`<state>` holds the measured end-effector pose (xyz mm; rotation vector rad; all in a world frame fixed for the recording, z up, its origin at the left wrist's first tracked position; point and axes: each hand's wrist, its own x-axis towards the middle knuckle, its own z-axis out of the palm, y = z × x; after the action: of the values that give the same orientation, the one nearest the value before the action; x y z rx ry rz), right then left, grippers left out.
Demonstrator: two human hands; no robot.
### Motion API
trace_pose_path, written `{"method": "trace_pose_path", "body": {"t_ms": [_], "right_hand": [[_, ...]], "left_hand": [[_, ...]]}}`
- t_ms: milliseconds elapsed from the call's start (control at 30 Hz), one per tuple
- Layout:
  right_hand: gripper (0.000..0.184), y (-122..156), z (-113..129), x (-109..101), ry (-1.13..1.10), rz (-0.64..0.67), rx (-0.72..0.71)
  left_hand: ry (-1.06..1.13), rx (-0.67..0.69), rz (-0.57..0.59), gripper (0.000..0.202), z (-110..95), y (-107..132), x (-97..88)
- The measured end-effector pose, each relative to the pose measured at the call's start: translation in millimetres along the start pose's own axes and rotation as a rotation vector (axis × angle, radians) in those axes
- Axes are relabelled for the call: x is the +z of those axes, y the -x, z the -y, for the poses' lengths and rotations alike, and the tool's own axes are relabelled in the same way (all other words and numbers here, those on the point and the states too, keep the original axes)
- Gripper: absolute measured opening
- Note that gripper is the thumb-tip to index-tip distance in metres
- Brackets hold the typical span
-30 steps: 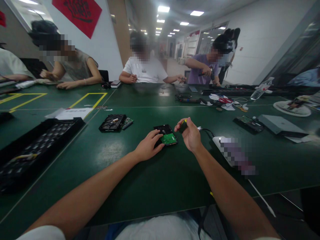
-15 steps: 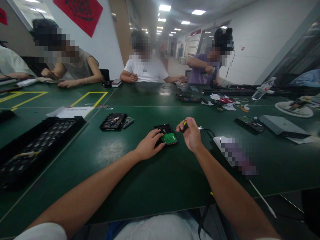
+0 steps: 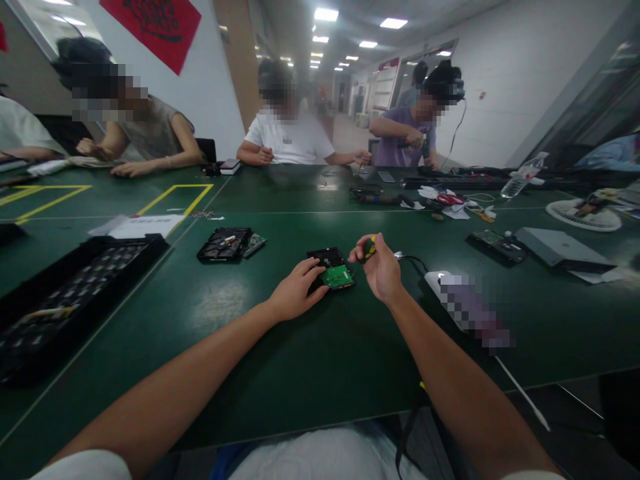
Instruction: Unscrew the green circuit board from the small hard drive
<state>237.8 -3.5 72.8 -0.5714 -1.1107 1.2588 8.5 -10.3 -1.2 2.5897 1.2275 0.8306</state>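
A hard drive with a green circuit board lies flat on the dark green table in front of me. My left hand grips its left side, with the thumb at the near edge and the fingers on top. In my right hand, closed fingers hold a screwdriver by its black and yellow handle. Its thin shaft slants down to the right edge of the drive; whether the tip touches a screw is too small to tell. Left of the drive sits another black hard drive with a loose circuit board beside it.
A long black tray stands at the left. To the right are a white device with a cable, another drive, a grey box and a plastic bottle. Several co-workers sit or stand across the table.
My right hand has turned slightly around the screwdriver handle, showing more of its yellow. My left hand and the hard drive stay in place; the view has shifted a little.
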Motion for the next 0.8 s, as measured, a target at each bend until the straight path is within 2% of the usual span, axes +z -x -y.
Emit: {"method": "trace_pose_path", "body": {"t_ms": [333,633,800], "right_hand": [[0.030,-0.7,-3.1,-2.6,0.002,-0.003,-0.041],[0.043,-0.3,0.4,-0.4,0.044,0.023,0.001],[0.036,0.4,-2.7,-1.8,0.055,-0.005,-0.002]], "left_hand": [[0.003,-0.006,0.006,0.052,0.4,-0.4,0.4],[0.018,0.000,-0.003,0.051,0.4,-0.1,-0.3],[0.018,0.001,-0.006,0.051,0.9,-0.4,0.8]]}}
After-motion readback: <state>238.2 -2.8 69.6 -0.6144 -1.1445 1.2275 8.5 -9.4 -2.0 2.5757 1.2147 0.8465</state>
